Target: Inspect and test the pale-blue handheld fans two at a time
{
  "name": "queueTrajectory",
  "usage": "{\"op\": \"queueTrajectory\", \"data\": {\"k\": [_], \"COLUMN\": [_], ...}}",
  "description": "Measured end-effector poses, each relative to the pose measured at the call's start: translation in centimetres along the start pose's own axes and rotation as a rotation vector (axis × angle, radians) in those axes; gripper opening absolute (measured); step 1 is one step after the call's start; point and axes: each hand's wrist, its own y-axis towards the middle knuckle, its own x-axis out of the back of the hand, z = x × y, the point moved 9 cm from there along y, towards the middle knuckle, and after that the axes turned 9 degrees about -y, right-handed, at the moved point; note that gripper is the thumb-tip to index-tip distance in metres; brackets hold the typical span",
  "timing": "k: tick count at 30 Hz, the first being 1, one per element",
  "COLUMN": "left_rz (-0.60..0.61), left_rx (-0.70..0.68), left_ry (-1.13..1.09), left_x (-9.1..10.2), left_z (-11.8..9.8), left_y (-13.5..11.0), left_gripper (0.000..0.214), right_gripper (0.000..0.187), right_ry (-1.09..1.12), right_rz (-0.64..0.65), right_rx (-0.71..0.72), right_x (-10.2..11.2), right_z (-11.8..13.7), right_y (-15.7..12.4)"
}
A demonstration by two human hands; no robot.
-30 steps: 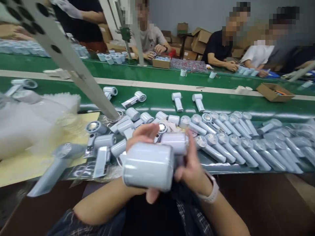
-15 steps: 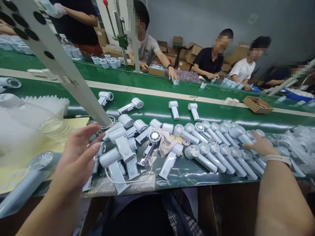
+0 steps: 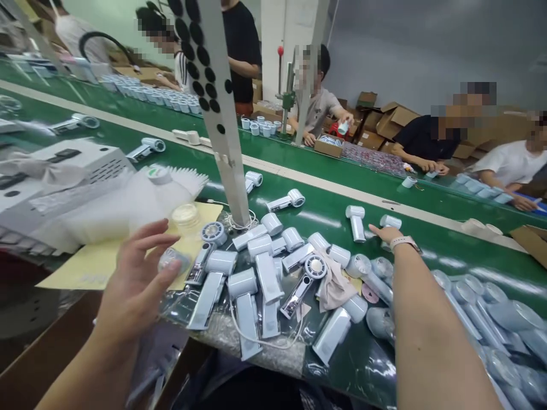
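Observation:
My left hand [image 3: 134, 279] hovers open, fingers spread, over the near table edge, just left of a small round fan part [image 3: 173, 259]. A loose pile of pale blue handheld fans [image 3: 265, 267] lies beside it, with a beige cloth [image 3: 334, 280] and a white cable among them. My right hand [image 3: 383, 233], a watch on its wrist, reaches far across onto the green conveyor belt [image 3: 325, 208]. Its fingers lie flat against a small fan [image 3: 391, 221]; I cannot see a grip. Another fan [image 3: 356, 222] stands just to its left.
A white post with black dots [image 3: 222, 114] rises by the pile. A yellow sheet [image 3: 98, 262], white packing [image 3: 123, 199] and a grey box [image 3: 81, 159] lie left. Rows of fans [image 3: 491, 307] fill the right. Several people work across the far belt, near cardboard boxes [image 3: 329, 145].
The fan held in both hands is gone from them. My right hand left the rows at the right and now reaches to the belt. The view swung left.

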Motion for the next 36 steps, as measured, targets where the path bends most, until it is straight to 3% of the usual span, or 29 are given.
{"op": "queueTrajectory", "data": {"k": [2,4,7,9,11,13,16,19,20,22,24,25,28,30,32,34,36], "left_rz": [-0.031,0.043,0.399,0.640,0.755,0.692,0.420,0.297,0.299,0.320,0.321,0.312,0.296,0.311,0.327,0.337,0.329], "left_rx": [0.000,-0.022,0.002,0.196,0.441,0.553,0.562,0.659,0.694,0.754,0.762,0.738,0.619,0.557,0.535,0.554,0.580], "left_ry": [-0.033,-0.074,-0.212,-0.418,-0.593,-0.713,-0.901,-0.977,-0.985,-0.997,-0.994,-0.989,-0.960,-0.939,-0.921,-0.917,-0.932], "left_x": [0.8,-0.7,-6.9,-11.8,-16.1,-19.1,-21.3,-21.8,-21.7,-21.1,-20.0,-19.4,-17.9,-17.3,-17.0,-17.0,-17.1], "left_z": [0.1,-0.5,-1.7,-1.5,-0.6,0.2,1.1,2.3,2.6,3.2,3.6,3.7,3.5,3.2,3.2,3.4,3.5], "left_y": [-0.2,-0.7,-2.5,-4.7,-7.0,-8.3,-9.0,-10.1,-10.3,-10.4,-9.9,-9.4,-7.9,-7.2,-6.9,-6.8,-6.9], "left_gripper": [0.028,0.022,0.016,0.021,0.032,0.054,0.077,0.073,0.072,0.074,0.076,0.076,0.077,0.079,0.082,0.086,0.090], "right_gripper": [0.042,0.041,0.032,0.032,0.038,0.043,0.046,0.062,0.064,0.051,0.034,0.027,0.005,0.008,0.010,0.015,0.022], "right_ry": [-0.022,-0.031,-0.004,0.044,0.109,0.195,0.202,0.231,0.306,0.488,0.511,0.422,0.150,0.194,0.421,0.742,1.015], "right_rz": [0.013,0.013,-0.025,-0.082,-0.175,-0.373,-0.622,-0.590,-0.523,-0.442,-0.512,-0.587,-0.681,-0.718,-0.718,-0.497,-0.044], "right_rx": [0.028,0.069,0.159,0.240,0.351,0.543,0.742,0.786,0.811,0.781,0.637,0.571,0.546,0.571,0.594,0.664,0.747], "right_x": [-0.1,0.7,3.2,5.0,6.1,7.0,6.2,3.6,2.6,0.7,-1.4,-2.6,-6.2,-7.1,-6.5,-6.1,-7.1], "right_z": [4.0,7.0,9.5,10.5,11.6,13.2,14.7,14.0,13.5,12.3,11.5,11.8,15.0,16.0,15.3,14.8,16.0], "right_y": [-0.1,-1.1,-4.6,-8.7,-14.3,-21.3,-31.0,-34.4,-34.3,-32.8,-30.9,-30.4,-30.4,-31.5,-32.8,-33.2,-33.5]}}
